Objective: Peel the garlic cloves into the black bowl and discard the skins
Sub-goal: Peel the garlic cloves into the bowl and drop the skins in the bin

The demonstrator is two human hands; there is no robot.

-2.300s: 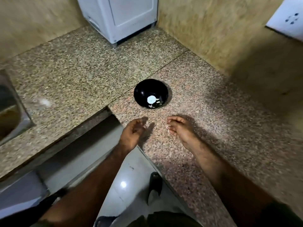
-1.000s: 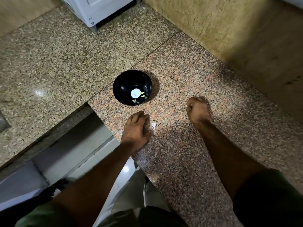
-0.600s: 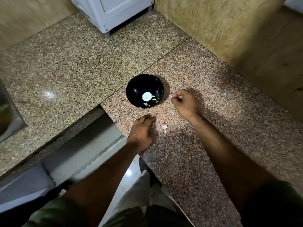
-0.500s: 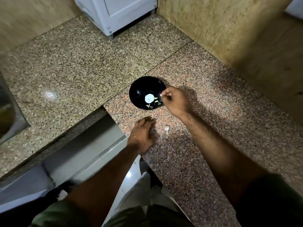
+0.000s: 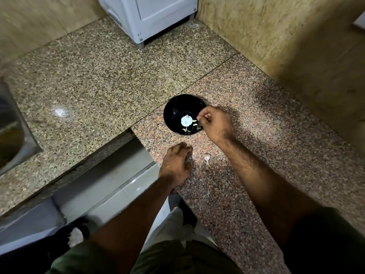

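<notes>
**A small clove over a small bowl: where this could slip**

The tabletop [image 5: 256, 155] is speckled granite, and anything pale I drop on it would be hard to find again. The black bowl [image 5: 184, 114] sits just beyond the inner corner where the tabletop's front edge steps back, with a white patch and a few pale bits in its bottom.

My right hand [image 5: 214, 123] hangs over the bowl's right rim, fingers curled, pinching something small and pale; I can't tell whether it is a clove or a skin. If I let go this close to the rim, it could bounce out.

My left hand [image 5: 177, 165] rests on the tabletop right at the front edge, fingers loosely bent and holding nothing. An unpeeled garlic clove [image 5: 207, 157] lies just beside it; a careless sweep could knock it off that edge onto the floor.
</notes>
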